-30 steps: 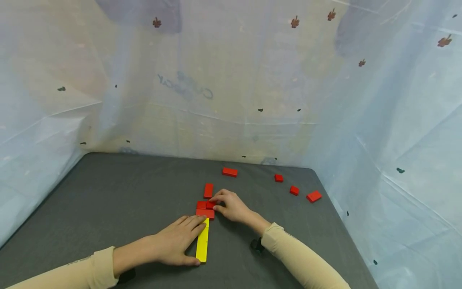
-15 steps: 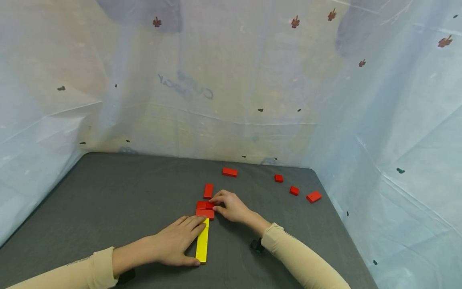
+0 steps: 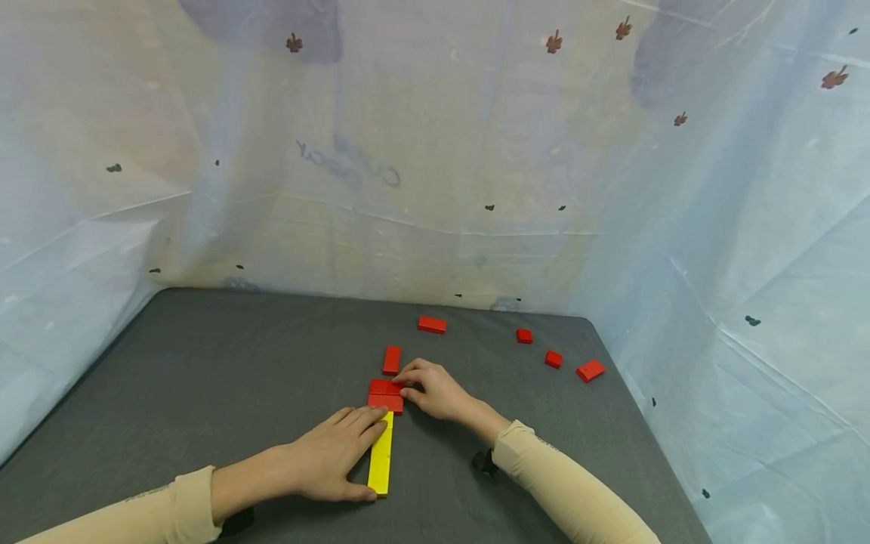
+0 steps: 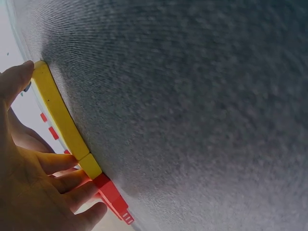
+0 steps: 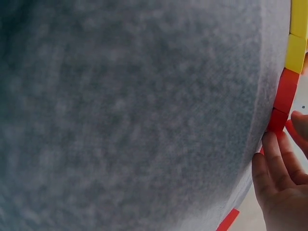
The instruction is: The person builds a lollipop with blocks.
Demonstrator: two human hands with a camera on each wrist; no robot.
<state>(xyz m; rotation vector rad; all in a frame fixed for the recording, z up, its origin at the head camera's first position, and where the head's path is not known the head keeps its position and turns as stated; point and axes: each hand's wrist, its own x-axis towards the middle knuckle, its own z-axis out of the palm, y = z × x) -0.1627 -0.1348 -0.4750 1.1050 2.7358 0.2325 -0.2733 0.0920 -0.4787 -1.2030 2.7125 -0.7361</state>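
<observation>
In the head view, my left hand point(image 3: 333, 457) lies beside a line of yellow blocks point(image 3: 381, 461), a long one and a short one. Its thumb touches the near end, and its outstretched fingers rest along the far part, the tips reaching a red block point(image 3: 393, 404) laid crosswise. Beyond that sit two small red blocks side by side, a left one point(image 3: 377, 387) and a right one point(image 3: 393, 388). My right hand point(image 3: 435, 391) pinches the right one between thumb and fingers, partly covering it. The right wrist view shows this small red block point(image 5: 278, 119) against the fingertips.
One red block point(image 3: 392, 360) lies just past the row, and another point(image 3: 432, 324) farther back. To the right are two small red blocks point(image 3: 524, 336) point(image 3: 553, 359) and a larger one point(image 3: 590, 370). Plastic sheeting point(image 3: 435, 174) hangs around the dark table point(image 3: 238, 363).
The small red block at my right fingertips has shifted slightly and now sits more squarely against its neighbours. My left hand has stayed in place.
</observation>
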